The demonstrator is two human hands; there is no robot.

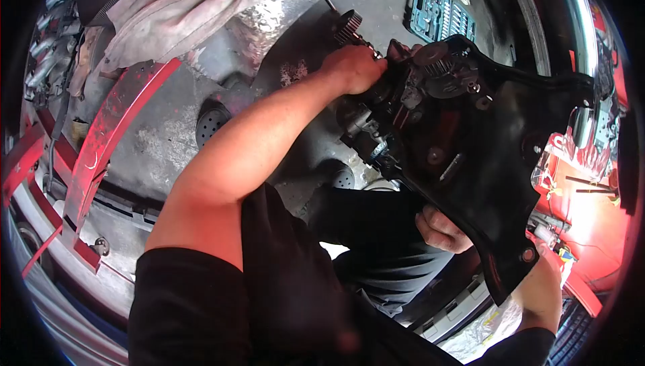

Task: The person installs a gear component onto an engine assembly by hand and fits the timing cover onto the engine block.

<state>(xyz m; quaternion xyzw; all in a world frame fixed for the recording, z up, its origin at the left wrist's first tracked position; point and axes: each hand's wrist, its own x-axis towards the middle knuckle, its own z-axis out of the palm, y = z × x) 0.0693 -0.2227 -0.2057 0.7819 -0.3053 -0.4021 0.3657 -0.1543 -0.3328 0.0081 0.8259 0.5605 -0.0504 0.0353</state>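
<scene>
A large black metal cover (497,164) with a greasy mechanism (437,73) fixed at its upper end lies tilted over my lap. My left hand (356,69) is closed at the left side of the mechanism, beside a toothed gear (348,26); what its fingers hold is hidden. My right arm passes behind the cover at the lower right, and the curled fingers of my right hand (442,229) show at the cover's lower left edge, gripping it. A silvery fitting (356,123) sits below my left hand.
A blue socket set case (440,13) lies open on the floor at the top. Red metal stand parts (111,137) are on the left. A dirty cloth (181,10) hangs at the upper left. Brightly lit red panels (591,225) and a chrome tube (581,23) are on the right.
</scene>
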